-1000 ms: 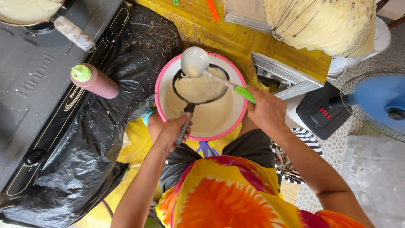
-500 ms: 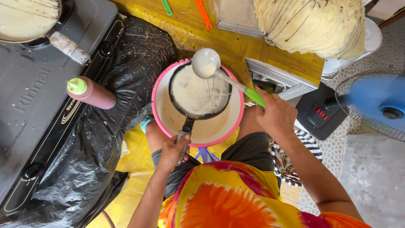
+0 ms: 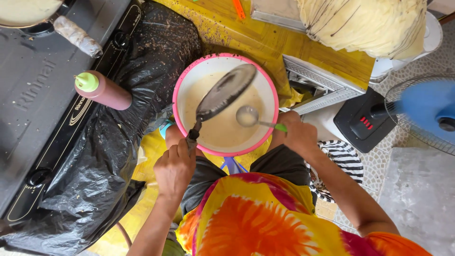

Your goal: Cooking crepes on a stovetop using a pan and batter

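Note:
A pink-rimmed bowl (image 3: 178, 95) of pale batter sits in front of me, between my knees. My left hand (image 3: 174, 168) grips the handle of a small dark frying pan (image 3: 225, 92), which is tilted on edge over the batter. My right hand (image 3: 298, 135) holds a green-handled ladle (image 3: 248, 115) whose cup rests in the batter at the bowl's right side.
A black gas stove (image 3: 33, 95) with a pan of batter (image 3: 21, 9) stands at left, wrapped in black plastic (image 3: 95, 166). A pink squeeze bottle (image 3: 102, 90) with a green cap lies beside it. A stack of thin crepes (image 3: 365, 23) sits top right; a blue fan (image 3: 426, 114) is at right.
The pan, held flat and coated with batter over the bowl, is now tipped on edge. The ladle has dropped from above the bowl's far rim into the batter.

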